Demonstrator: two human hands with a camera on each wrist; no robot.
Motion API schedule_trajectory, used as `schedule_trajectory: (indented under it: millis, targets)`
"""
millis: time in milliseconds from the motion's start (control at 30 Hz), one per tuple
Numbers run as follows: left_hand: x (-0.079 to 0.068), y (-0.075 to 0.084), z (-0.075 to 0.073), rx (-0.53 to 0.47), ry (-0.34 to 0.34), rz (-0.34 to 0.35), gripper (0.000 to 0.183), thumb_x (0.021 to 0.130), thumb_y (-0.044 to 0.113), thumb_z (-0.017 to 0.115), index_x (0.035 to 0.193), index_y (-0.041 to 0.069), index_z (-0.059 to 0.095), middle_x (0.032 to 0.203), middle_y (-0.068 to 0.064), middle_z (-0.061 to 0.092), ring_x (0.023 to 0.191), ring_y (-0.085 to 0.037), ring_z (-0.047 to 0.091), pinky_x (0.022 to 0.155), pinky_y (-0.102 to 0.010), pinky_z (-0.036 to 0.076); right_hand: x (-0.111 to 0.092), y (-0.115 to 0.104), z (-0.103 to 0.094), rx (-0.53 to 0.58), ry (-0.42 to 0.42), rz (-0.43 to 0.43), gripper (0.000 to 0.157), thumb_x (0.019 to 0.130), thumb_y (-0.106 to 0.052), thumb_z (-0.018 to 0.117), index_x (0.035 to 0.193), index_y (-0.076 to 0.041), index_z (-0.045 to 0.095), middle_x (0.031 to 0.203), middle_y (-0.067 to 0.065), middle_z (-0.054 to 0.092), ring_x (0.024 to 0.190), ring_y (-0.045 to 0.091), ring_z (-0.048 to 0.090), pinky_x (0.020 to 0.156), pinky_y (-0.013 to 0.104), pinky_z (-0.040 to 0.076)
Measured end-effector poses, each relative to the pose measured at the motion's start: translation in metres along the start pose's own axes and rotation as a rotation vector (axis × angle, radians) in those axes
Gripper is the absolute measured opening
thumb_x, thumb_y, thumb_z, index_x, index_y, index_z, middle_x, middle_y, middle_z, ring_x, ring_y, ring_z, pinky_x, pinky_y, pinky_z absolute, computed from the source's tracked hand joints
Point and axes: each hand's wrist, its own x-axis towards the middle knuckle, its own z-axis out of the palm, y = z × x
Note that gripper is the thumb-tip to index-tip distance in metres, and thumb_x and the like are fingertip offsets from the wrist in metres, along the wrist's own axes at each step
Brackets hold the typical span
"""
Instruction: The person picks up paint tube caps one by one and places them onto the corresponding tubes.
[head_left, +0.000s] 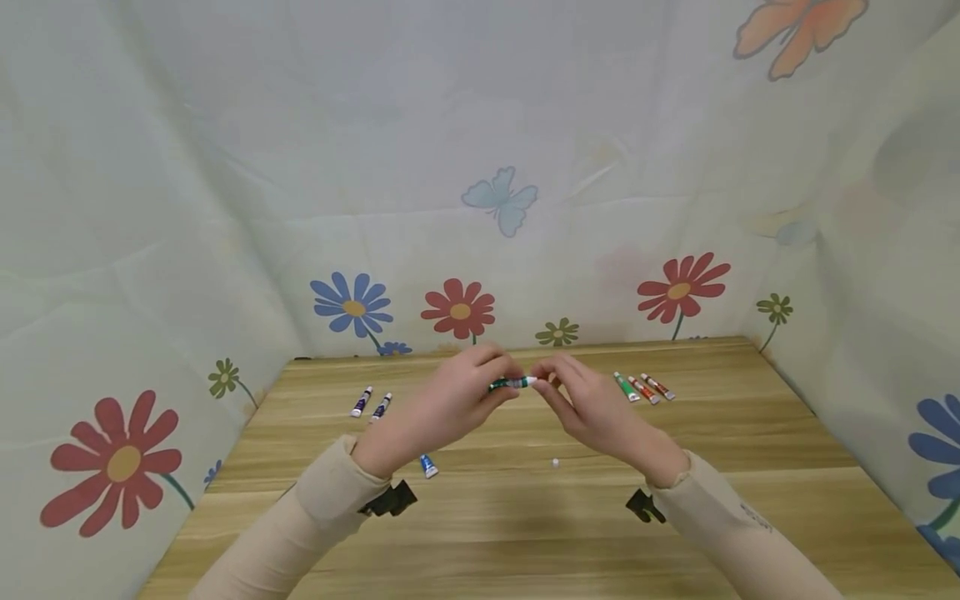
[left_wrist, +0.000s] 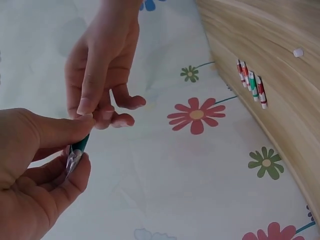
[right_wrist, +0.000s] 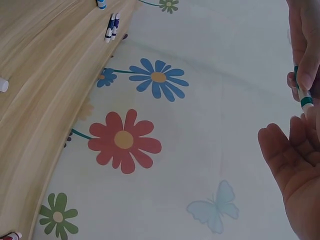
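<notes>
A small dark green paint tube [head_left: 510,383] is held above the far half of the table, lying nearly level. My left hand [head_left: 453,387] grips its body between thumb and fingers; its crimped silvery end [left_wrist: 73,159] shows below the thumb in the left wrist view. The tube's white cap [head_left: 531,381] points to the right. At that cap, my right hand [head_left: 596,408] pinches with thumb and forefinger, its other fingers loosely bent. Part of the cap is hidden by the fingertips. A loose white cap [head_left: 555,462] lies on the table below the hands.
On the right of the wooden table [head_left: 525,542] lie a light green tube [head_left: 626,387] and red tubes [head_left: 643,390]. Two dark purple tubes [head_left: 362,402] lie at the left, with a blue tube [head_left: 428,466] nearer. A flowered cloth [head_left: 405,208] hangs behind.
</notes>
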Motion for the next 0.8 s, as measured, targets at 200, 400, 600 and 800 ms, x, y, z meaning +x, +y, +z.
schedule_trajectory:
  millis: [200,400,600,800]
  targets:
    - [0.002,0.001,0.003,0.191,0.030,0.128,0.019,0.090,0.006,0.076,0.106,0.001,0.070,0.103,-0.008,0.062,0.091,-0.017,0.061,0.081,-0.021,0.054,-0.001,-0.004,0.000,0.161,-0.076,0.139,0.011,0.107,-0.011,0.049,0.112,-0.004,0.056,0.097,0.003,0.057,0.074,0.009,0.051,0.062,0.023,0.048]
    - [0.002,0.001,0.005,0.222,0.042,0.137,0.020,0.088,0.006,0.077,0.106,0.000,0.070,0.104,-0.008,0.062,0.093,-0.018,0.061,0.083,-0.023,0.054,-0.001,-0.006,0.002,0.225,-0.094,0.211,0.009,0.104,-0.003,0.051,0.113,-0.003,0.054,0.099,0.003,0.057,0.081,0.011,0.056,0.067,0.026,0.051]
    - [0.001,-0.005,0.005,0.042,0.046,0.076,0.016,0.092,0.008,0.074,0.106,0.003,0.070,0.102,-0.006,0.062,0.088,-0.016,0.060,0.077,-0.020,0.053,-0.001,-0.004,0.005,0.178,-0.070,0.190,0.009,0.106,-0.008,0.051,0.112,-0.003,0.055,0.097,0.001,0.056,0.079,0.010,0.051,0.067,0.026,0.049]
    - [-0.003,-0.008,0.003,-0.052,-0.013,-0.023,0.020,0.092,0.010,0.075,0.111,0.005,0.071,0.103,-0.003,0.064,0.088,-0.013,0.064,0.078,-0.019,0.054,-0.002,-0.003,0.006,0.136,-0.049,0.188,0.008,0.104,-0.006,0.054,0.111,-0.004,0.057,0.098,0.003,0.058,0.080,0.009,0.053,0.072,0.030,0.053]
